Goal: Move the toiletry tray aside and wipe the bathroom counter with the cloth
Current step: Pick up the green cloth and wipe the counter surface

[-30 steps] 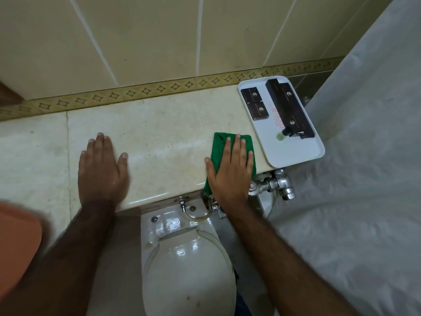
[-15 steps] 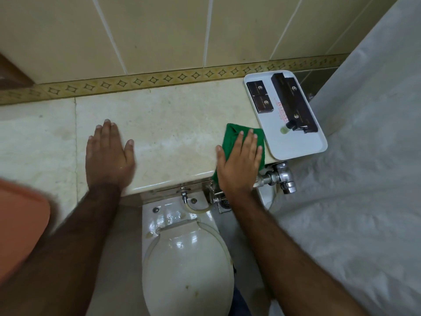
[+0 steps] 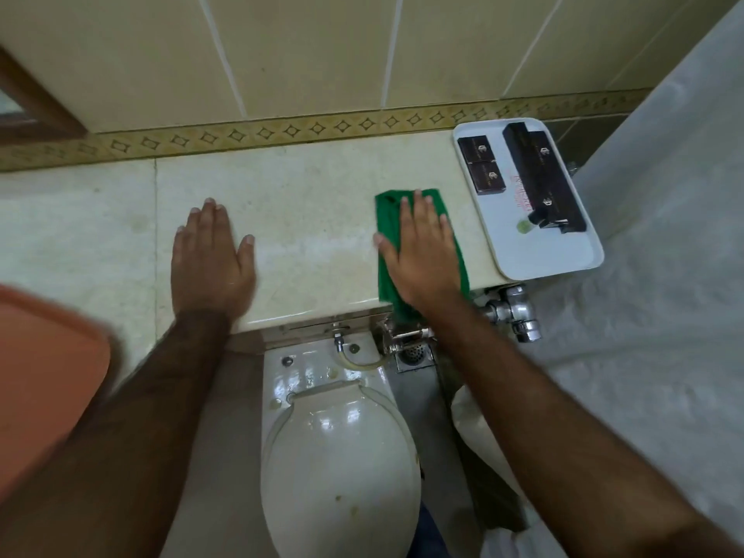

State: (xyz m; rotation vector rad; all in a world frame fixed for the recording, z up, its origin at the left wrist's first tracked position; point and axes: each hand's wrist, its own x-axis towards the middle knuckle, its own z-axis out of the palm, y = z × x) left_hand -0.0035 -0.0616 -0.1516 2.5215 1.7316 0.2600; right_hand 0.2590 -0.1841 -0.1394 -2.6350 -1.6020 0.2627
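Note:
A cream marble counter (image 3: 306,195) runs along the tiled wall above a toilet. The white toiletry tray (image 3: 559,255) sits at the counter's right end, holding several dark boxes (image 3: 539,175) and a small green item. A green cloth (image 3: 388,219) lies on the counter just left of the tray, hanging over the front edge. My right hand (image 3: 422,255) presses flat on the cloth, fingers spread. Flat on the bare counter to the left lies my left hand (image 3: 211,259), holding nothing.
A white toilet (image 3: 338,457) with its lid shut stands below the counter. A chrome flush valve (image 3: 511,312) sticks out under the tray. A pale shower curtain (image 3: 664,316) hangs at the right. An orange shape (image 3: 44,376) blurs the left edge.
My right hand has slid the cloth a little away from me, toward the wall. My left hand stays flat on the counter. The camera view has shifted slightly.

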